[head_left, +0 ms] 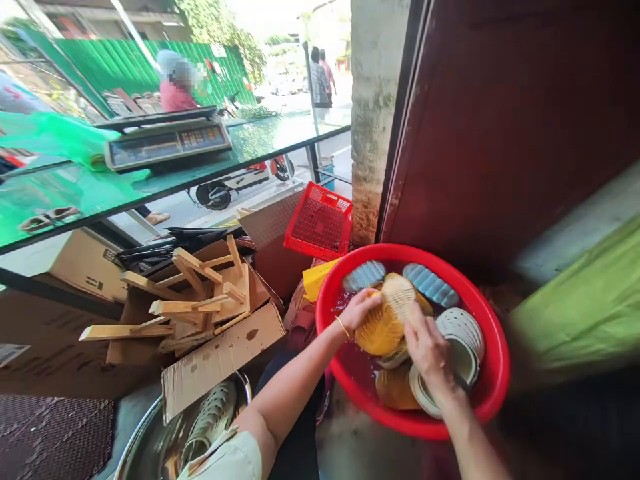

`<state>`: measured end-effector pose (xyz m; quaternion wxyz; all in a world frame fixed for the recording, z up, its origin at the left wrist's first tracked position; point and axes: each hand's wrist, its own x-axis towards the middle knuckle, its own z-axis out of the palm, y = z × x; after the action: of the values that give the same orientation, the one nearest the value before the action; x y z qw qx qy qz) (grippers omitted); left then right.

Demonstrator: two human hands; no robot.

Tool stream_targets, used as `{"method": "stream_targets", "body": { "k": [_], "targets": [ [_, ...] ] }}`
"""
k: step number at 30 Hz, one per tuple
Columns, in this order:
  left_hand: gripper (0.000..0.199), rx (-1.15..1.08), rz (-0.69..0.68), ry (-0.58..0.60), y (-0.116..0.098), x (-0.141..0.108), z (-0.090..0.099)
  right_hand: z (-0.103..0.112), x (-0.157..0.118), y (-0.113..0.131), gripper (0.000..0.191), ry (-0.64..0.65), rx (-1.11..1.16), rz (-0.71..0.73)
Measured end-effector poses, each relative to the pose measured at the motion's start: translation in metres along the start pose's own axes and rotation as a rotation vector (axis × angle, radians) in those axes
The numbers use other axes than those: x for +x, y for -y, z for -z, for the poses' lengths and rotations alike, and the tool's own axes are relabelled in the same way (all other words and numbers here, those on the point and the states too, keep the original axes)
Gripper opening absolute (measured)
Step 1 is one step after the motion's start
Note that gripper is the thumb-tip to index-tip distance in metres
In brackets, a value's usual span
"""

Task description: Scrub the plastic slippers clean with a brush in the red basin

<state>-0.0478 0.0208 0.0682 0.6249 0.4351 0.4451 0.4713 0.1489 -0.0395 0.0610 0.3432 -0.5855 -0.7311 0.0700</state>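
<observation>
A large red basin holds water and several slippers. My left hand, with a gold bracelet at the wrist, is closed on the edge of a yellow ribbed slipper. My right hand grips a beige brush, whose bristly face lies over the yellow slipper. Behind them are two blue ribbed slippers, one a blue slipper on the right. White slippers with holes lie beside my right hand. A brownish slipper is partly under water. My fingertips are partly hidden.
At left, upturned wooden stools stand by cardboard. A metal basin with white slippers is at lower left. A red crate stands behind. A scale sits on the glass counter; people are outside.
</observation>
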Motion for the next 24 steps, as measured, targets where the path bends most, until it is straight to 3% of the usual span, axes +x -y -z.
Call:
{"method": "stream_targets", "body": {
  "k": [3,5,9,11,13,15,19,21,24],
  "targets": [
    [0.049,0.013,0.048,0.09,0.011,-0.006,-0.006,0.009,0.015,-0.029,0.061,-0.102,-0.04,-0.125],
    [0.053,0.065,-0.001,0.083,0.01,-0.009,-0.005,0.016,0.016,-0.042,0.065,-0.142,-0.03,-0.19],
    [0.06,0.481,-0.354,0.021,0.004,-0.013,0.0,0.028,0.006,-0.051,0.073,-0.206,0.064,-0.289],
    [0.057,0.697,-0.501,0.092,0.007,-0.013,0.001,0.031,0.003,-0.053,0.077,-0.231,0.128,-0.344],
    [0.055,0.814,-0.538,0.217,0.016,-0.011,-0.001,0.031,0.003,-0.054,0.081,-0.236,0.164,-0.352],
    [0.069,0.879,-0.481,0.279,0.03,-0.007,-0.003,0.026,0.002,-0.052,0.086,-0.166,0.136,-0.291],
    [0.122,1.003,-0.249,0.256,0.064,0.004,0.001,0.002,-0.005,-0.042,0.076,0.207,-0.066,-0.138],
    [0.128,1.01,-0.167,0.295,0.081,0.009,0.006,-0.012,-0.008,-0.037,0.069,0.338,-0.194,-0.125],
    [0.132,0.992,-0.091,0.309,0.102,0.014,0.012,-0.028,-0.008,-0.031,0.059,0.436,-0.327,-0.136]
  ]
}}
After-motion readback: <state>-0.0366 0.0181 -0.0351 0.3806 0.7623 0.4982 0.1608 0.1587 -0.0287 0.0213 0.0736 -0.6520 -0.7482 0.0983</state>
